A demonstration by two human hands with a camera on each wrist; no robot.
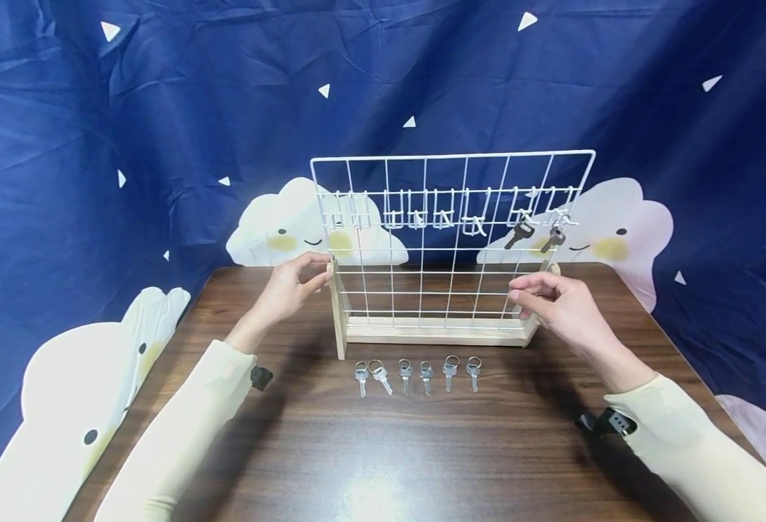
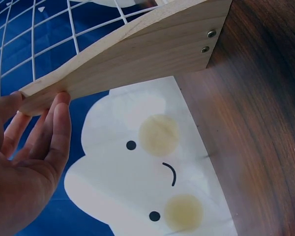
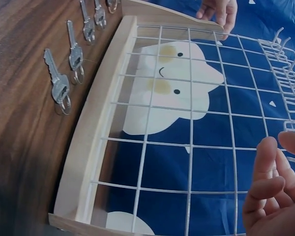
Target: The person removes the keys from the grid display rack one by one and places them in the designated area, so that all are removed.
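A white wire grid rack (image 1: 453, 156) stands upright on a pale wooden base (image 1: 435, 336). My left hand (image 1: 291, 288) pinches the top of its left wooden side panel (image 2: 137, 56), thumb on one face and fingers on the other. Before the lower right part of the grid is my right hand (image 1: 567, 310), its fingers loosely bent and nothing visible between them. White wire hooks (image 1: 443, 220) line the upper grid. Two keys, one (image 1: 520, 233) dark and another (image 1: 556, 240) beside it, hang from the rightmost hooks. Several silver keys (image 1: 450, 373) with rings lie in a row before the base.
The rack stands toward the back of a dark brown wooden table (image 1: 370, 457). Behind hangs a blue cloth (image 1: 226, 94) printed with white triangles and smiling clouds. Each wrist carries a small black device, such as the right one (image 1: 618, 422).
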